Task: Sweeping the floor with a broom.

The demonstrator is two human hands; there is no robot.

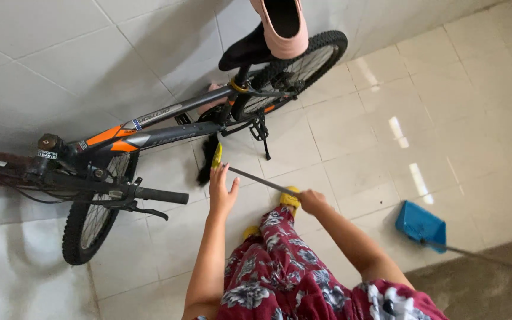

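Black and orange metal-framed bicycle (149, 133) on pale tiled floor (357, 148), front wheel partly hidden | blue plastic dustpan (420, 224) near floor's right edge | right hand (310, 200) closed round thin grey broom handle (256, 179), bristles mostly hidden | left hand (221, 188) fingers spread, beside handle.

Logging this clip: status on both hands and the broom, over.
Right hand shut on broom handle. Left hand open, beside the handle near the broom head. Bicycle stands just beyond, bristles under its frame. Blue dustpan aside on the floor.
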